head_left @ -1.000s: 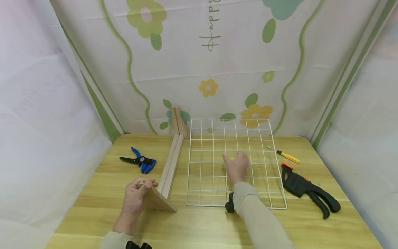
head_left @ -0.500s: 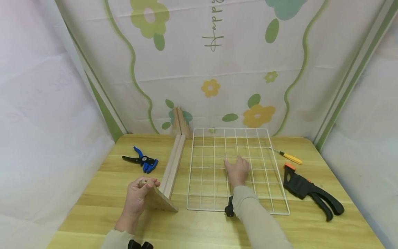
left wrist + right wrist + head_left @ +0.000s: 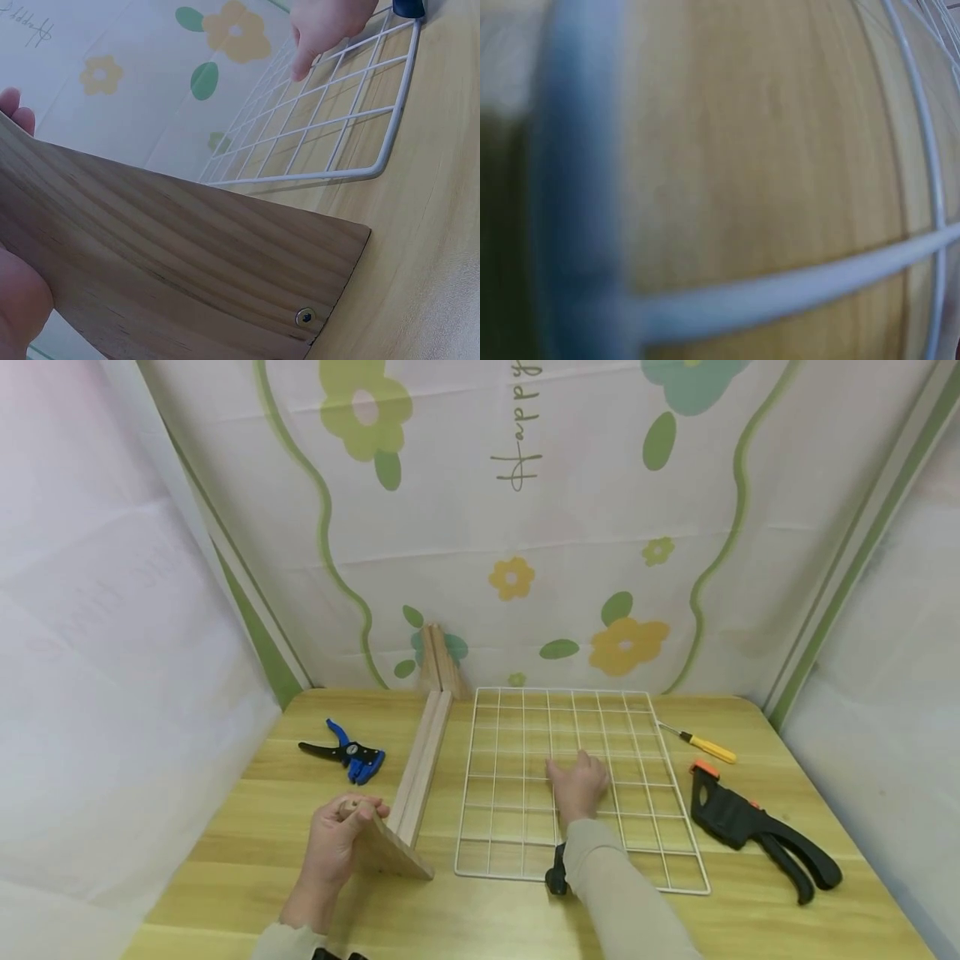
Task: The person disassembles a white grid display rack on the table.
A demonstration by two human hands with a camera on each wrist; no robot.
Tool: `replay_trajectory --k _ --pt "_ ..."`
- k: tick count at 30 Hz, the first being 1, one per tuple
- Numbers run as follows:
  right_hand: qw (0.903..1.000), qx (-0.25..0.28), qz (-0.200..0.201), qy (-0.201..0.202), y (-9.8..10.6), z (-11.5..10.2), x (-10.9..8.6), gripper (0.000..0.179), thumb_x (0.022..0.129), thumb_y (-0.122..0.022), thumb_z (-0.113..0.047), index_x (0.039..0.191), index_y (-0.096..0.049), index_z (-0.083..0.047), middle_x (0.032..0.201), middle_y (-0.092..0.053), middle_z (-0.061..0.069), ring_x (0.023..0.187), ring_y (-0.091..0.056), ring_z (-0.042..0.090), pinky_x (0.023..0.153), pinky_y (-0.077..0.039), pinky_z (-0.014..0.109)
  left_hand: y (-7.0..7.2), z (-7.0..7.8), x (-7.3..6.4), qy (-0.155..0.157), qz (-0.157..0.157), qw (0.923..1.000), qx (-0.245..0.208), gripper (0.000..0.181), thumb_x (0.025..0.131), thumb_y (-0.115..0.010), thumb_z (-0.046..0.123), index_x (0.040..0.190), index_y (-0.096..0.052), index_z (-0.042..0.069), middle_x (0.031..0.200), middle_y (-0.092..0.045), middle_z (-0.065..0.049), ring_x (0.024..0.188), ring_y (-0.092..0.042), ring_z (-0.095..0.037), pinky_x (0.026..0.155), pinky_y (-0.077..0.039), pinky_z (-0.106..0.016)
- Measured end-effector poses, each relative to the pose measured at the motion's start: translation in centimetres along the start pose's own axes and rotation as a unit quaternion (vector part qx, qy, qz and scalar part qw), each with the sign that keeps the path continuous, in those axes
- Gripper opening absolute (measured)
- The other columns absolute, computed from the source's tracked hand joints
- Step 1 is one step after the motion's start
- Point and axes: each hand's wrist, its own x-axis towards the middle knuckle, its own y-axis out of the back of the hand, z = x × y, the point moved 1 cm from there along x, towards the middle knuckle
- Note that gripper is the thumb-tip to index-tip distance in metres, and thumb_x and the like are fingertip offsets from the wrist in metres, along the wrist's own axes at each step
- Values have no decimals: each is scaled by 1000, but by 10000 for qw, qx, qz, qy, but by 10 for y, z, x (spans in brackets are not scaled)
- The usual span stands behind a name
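My left hand grips the upper tip of a tapered wooden end board. Two parallel wooden bars run back from that board to a pair of upright tapered pieces by the curtain. A bolt head shows near the board's lower edge in the left wrist view. My right hand holds the middle of a white wire grid panel, thumb to the left, fingertips hidden among the wires. The panel lies low over the table, right of the bars. Its wires fill the right wrist view close up.
Blue and black wire strippers lie left of the bars. To the panel's right are a yellow-handled screwdriver and a black clamp with orange pads. A printed curtain backs the wooden table, with white sheets at both sides.
The grid panel's far edge has come down from in front of the curtain to table level, with my right hand still on it. My left hand keeps its grip on the wooden board.
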Motion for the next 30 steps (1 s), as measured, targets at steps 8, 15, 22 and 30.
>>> replay_trajectory --k 8,15,22,30 --pt "9993 -234 73 272 -5 5 -4 59 76 -73 -36 111 -55 8 102 -56 23 106 -46 39 98 -28 50 -1 -1 -1 -75 -155 9998 -118 16 89 -58 6 90 -71 16 86 -71 4 81 -67 -8 84 -47 -21" --pt "9993 -276 -216 103 -6 3 -3 63 78 -70 -39 117 -52 8 110 -55 25 111 -43 40 102 -24 50 0 -1 -1 -127 -81 9998 -144 16 88 -60 6 89 -71 16 85 -72 4 80 -67 -8 83 -47 -20" --pt "9986 -453 -260 -6 -5 3 -3 64 79 -70 -42 116 -53 7 105 -56 22 106 -46 37 100 -27 47 0 -3 -1 -172 -145 9997 -96 17 88 -59 6 90 -71 17 84 -71 5 81 -67 -8 83 -47 -20" --pt "9958 -879 20 260 -10 2 -3 64 79 -70 -42 117 -54 7 103 -60 23 102 -50 37 96 -34 49 0 -1 -1 -253 -219 9994 -131 19 89 -57 3 92 -71 15 86 -71 5 82 -67 -7 83 -47 -19"
